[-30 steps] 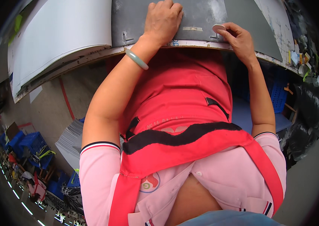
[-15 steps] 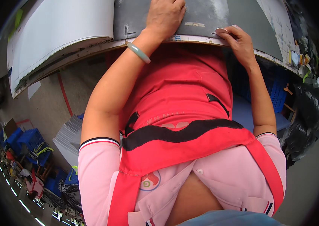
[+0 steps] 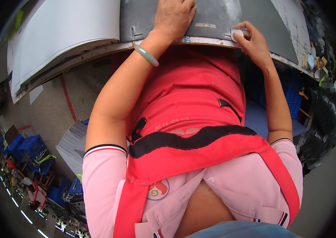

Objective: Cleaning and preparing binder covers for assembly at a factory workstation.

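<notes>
My left hand (image 3: 174,16) lies flat, palm down, on a grey sheet (image 3: 215,16) at the near edge of the work table. A pale green bangle (image 3: 146,54) sits on that wrist. My right hand (image 3: 251,41) is at the table's front edge, its fingers closed round a small white round object (image 3: 237,34), pressed against the edge of the grey sheet. A strip of pale tape (image 3: 205,25) lies on the sheet between the two hands. My red apron and pink shirt fill the lower middle.
A stack of large white sheets (image 3: 57,39) lies on the table to the left. Blue crates (image 3: 29,148) and a pile of white sheets (image 3: 73,144) stand on the floor at left. Another blue crate (image 3: 293,99) and black bags (image 3: 326,115) are at right.
My left hand has slid a little up and right along the grey sheet. My right hand has shifted slightly along the table edge with the white object.
</notes>
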`<state>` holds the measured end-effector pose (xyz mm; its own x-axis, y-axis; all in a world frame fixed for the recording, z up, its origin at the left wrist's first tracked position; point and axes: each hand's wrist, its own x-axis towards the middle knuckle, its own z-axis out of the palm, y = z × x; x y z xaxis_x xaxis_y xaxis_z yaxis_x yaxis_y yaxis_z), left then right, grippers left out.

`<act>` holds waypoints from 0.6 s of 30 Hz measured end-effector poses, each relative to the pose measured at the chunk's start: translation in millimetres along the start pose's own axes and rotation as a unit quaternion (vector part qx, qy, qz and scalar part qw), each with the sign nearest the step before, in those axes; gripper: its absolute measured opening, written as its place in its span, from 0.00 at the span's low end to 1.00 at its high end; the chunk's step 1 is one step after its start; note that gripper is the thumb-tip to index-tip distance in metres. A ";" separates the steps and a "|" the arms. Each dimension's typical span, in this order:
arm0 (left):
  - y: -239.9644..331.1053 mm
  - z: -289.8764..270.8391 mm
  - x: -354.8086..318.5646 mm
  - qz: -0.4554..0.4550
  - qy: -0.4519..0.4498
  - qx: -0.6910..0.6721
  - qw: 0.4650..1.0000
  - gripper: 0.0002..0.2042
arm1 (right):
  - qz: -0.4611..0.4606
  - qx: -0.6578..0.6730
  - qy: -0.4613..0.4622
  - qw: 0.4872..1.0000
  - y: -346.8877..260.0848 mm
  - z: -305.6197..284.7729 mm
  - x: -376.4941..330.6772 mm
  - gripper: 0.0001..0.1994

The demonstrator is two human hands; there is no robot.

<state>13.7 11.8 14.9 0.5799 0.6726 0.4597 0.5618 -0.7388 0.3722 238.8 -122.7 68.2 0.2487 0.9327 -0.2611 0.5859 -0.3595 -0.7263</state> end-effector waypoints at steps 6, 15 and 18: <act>-0.6 0.6 0.3 0.028 0.031 0.031 0.999 0.04 | -0.070 0.032 0.061 0.995 16.3 -24.2 69.3 0.14; -3.1 13.3 -7.1 -0.030 -0.020 0.032 0.999 0.16 | -0.140 -0.122 0.155 0.970 -9.7 -23.6 169.6 0.11; -2.5 14.5 -6.9 -0.033 -0.021 0.032 0.999 0.16 | -0.166 -0.158 0.136 0.964 -11.8 -19.0 188.9 0.09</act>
<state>16.9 9.6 -0.9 0.5639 0.7220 0.4009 0.6355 -0.6894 0.3477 293.4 57.2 39.6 0.1751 0.9716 0.1593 0.8627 -0.0735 -0.5003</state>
